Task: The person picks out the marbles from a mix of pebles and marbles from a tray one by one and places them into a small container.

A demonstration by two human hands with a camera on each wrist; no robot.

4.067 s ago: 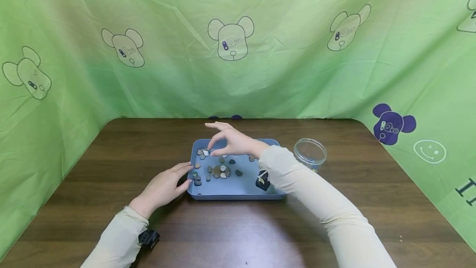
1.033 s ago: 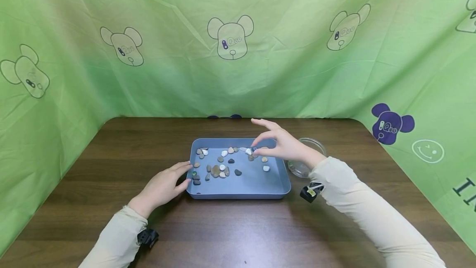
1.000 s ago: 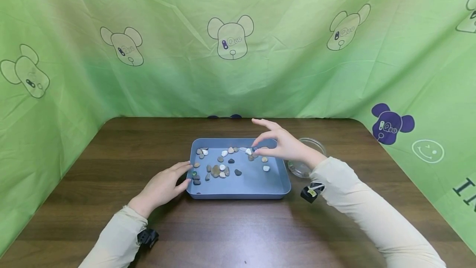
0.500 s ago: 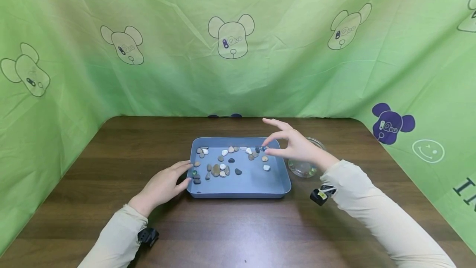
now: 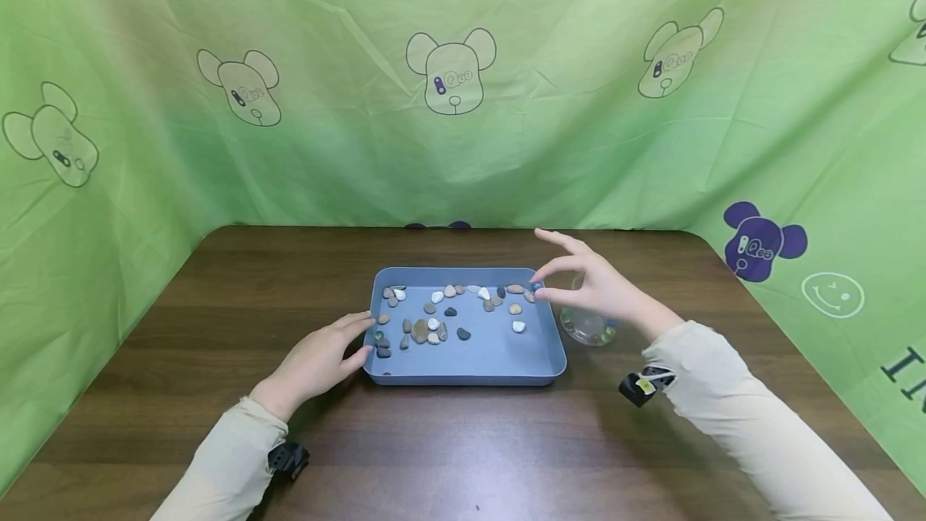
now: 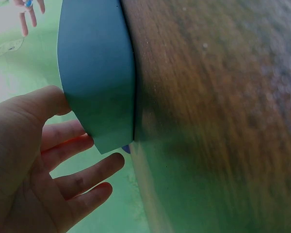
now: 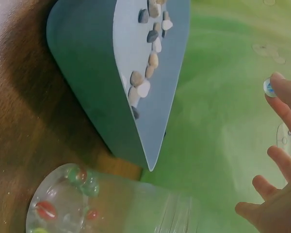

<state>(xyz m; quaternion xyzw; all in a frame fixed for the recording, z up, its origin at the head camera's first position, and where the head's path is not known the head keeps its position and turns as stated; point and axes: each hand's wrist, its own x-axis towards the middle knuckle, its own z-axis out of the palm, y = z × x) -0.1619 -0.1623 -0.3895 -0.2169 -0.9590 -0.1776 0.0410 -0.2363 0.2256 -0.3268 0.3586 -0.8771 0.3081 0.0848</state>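
Note:
My right hand (image 5: 600,288) pinches a clear glass marble with a blue swirl (image 7: 268,88) between thumb and index finger, the other fingers spread. It is above the right end of a blue tray (image 5: 463,381). Just right of the tray stands a clear jar (image 5: 579,328), partly hidden by that hand; several coloured marbles lie at its bottom in the right wrist view. My left hand (image 5: 321,364) touches the tray's left rim with thumb and fingertips, its fingers loosely extended. Inside the tray lie scattered pebbles (image 5: 419,332) and a green marble (image 5: 379,335) at the left.
A brown wooden table (image 5: 463,449) lies under everything. Behind and beside it hangs a green cloth (image 5: 325,143) printed with cartoon bear heads. In the right wrist view, the jar stands near the tray's corner.
My right hand has moved from the tray's back left to its right end with the marble, uncovering pebbles along the back. The left hand stays on the rim.

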